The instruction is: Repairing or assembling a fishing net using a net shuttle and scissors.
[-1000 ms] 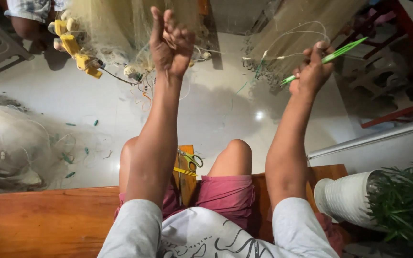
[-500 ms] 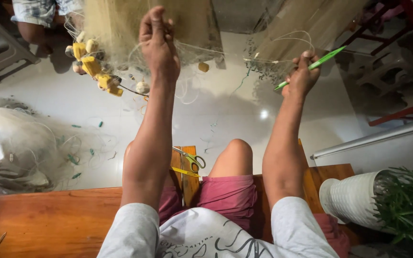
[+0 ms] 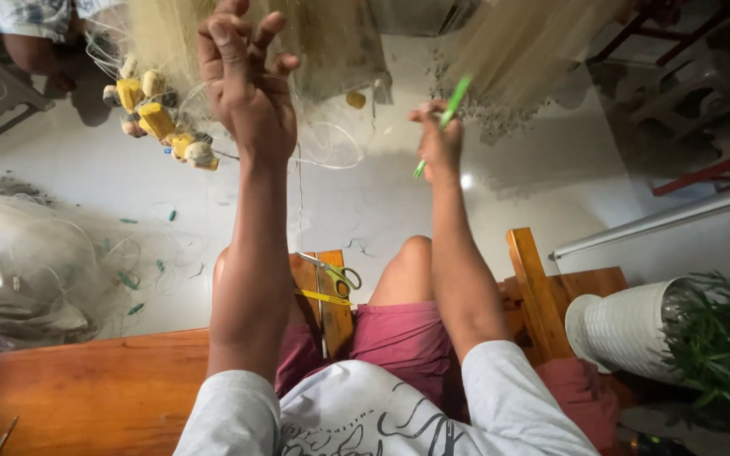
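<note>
Net point(image 3: 331, 42): pale, fine mesh hangs in front of the person, spread across the top of the view; a second fold of it point(image 3: 525, 51) hangs to the right, its lower edge ragged above the floor.
Left hand point(image 3: 242, 84): raised high, fingers loosely spread and partly curled, with strands of the net running through them; it pinches mesh rather than closing to a fist.
Right hand point(image 3: 441, 139): closed around a green needle point(image 3: 443, 122), a thin stick that slants up toward the right fold of the net and pokes out below the fist.
Line point(image 3: 331, 156): thin white cord loops down between the two hands, close under the net.
Floats point(image 3: 158, 118): a bunch of yellow and whitish lumps strung on the net's edge, just left of the left wrist.
Scissors point(image 3: 335, 274): green-handled, lying on a narrow wooden plank point(image 3: 331, 312) between the person's knees, beside a yellow strip.
Bench point(image 3: 86, 388): orange-brown wood, under the person and running off to the left.
Heap point(image 3: 35, 262): more net piled on the pale floor at left, with small green bits scattered near it.
Pot point(image 3: 627, 325): white ribbed, at right beside the bench, holding a green plant point(image 3: 720, 338).
Other person: only bent legs and patterned shorts show at the top left corner, well apart from the hands.
</note>
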